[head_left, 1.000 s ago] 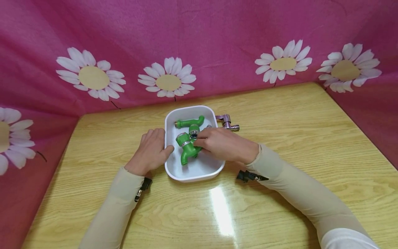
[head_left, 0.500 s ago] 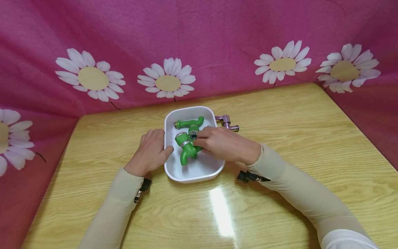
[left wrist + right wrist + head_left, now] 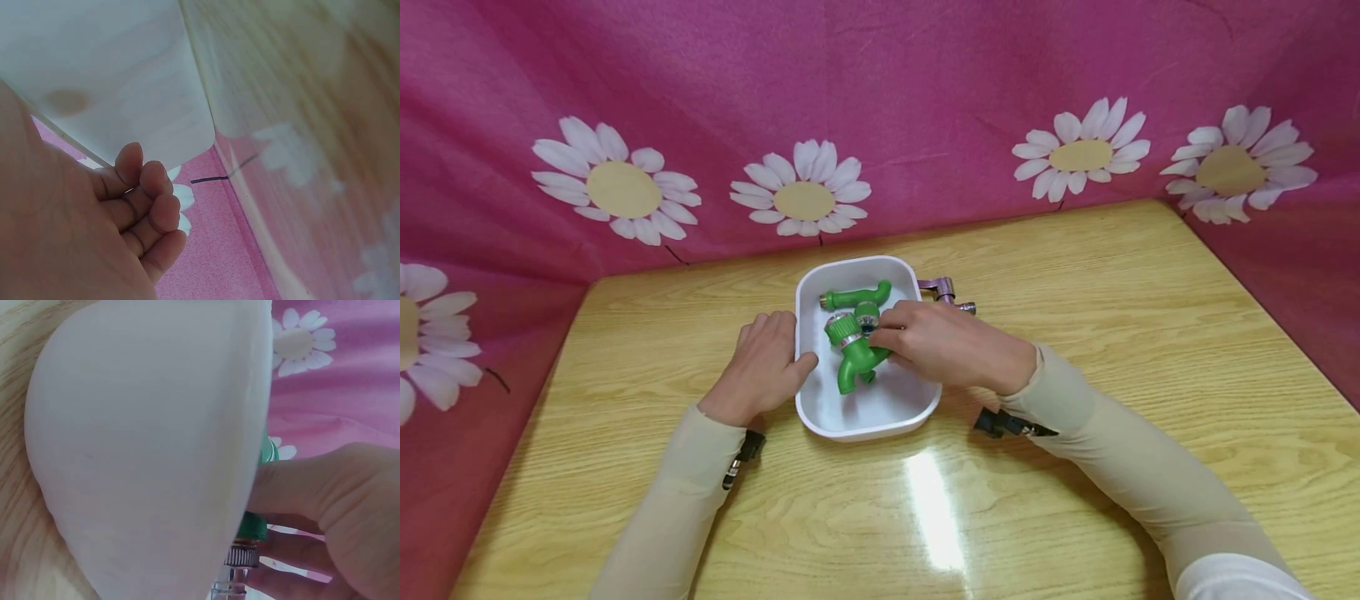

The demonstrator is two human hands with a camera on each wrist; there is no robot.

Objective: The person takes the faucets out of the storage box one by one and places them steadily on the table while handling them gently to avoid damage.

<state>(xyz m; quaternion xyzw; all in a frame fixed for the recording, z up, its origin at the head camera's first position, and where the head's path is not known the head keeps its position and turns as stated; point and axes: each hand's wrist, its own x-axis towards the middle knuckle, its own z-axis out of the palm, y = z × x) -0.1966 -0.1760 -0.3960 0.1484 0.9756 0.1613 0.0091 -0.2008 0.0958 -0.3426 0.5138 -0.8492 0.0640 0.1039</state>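
The green tap (image 3: 859, 360) was inside the white tub (image 3: 850, 432), about the middle, its ribbed knob towards the far left and its spout pointing near. My right hand (image 3: 951, 346) gripped it at its right end, thumb and fingers pinched together, though my fingertips were partly hidden. A second green knob (image 3: 867, 313) showed just behind it, the rest of that piece covered by my hand and the first tap. At the far end of the tub lay a long green tap (image 3: 855, 297), its brass end to the left and its bent end to the right.

My left hand (image 3: 762, 367) rested on the tub's left rim, thumb over the edge, the other fingers loosely bent on the outside. Just right of the tub, on the wooden table (image 3: 1030, 525), lay a shiny metal tap (image 3: 945, 290), partly behind my right hand. Both my arms wore beige sleeves (image 3: 658, 508). Beyond the table hung a pink cloth (image 3: 925, 92) printed with white daisies (image 3: 803, 201).
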